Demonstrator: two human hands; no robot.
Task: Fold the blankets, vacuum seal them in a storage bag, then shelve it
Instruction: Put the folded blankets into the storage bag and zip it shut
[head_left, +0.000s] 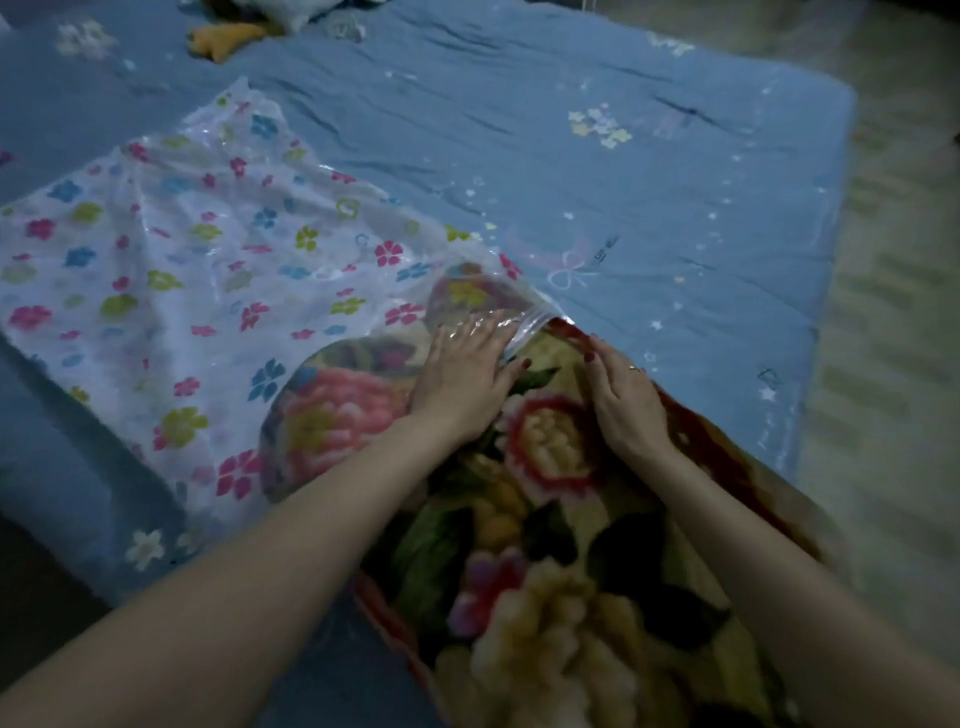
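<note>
A thick folded blanket (561, 545) with big pink, cream and green flowers lies on the blue mattress, its far end pushed into a clear storage bag (171, 270) printed with small coloured flowers. The bag lies flat to the left, its mouth over the blanket's end. My left hand (467, 379) rests flat on the blanket, fingers straight and reaching under the bag's clear plastic rim. My right hand (623, 400) lies on the blanket's right edge, fingers extended along it.
The blue mattress sheet (597, 171) with small flower and star prints spreads all around. A yellow soft item (223, 39) and pale bedding lie at the far top left. Pale floor (893, 312) runs along the right of the mattress.
</note>
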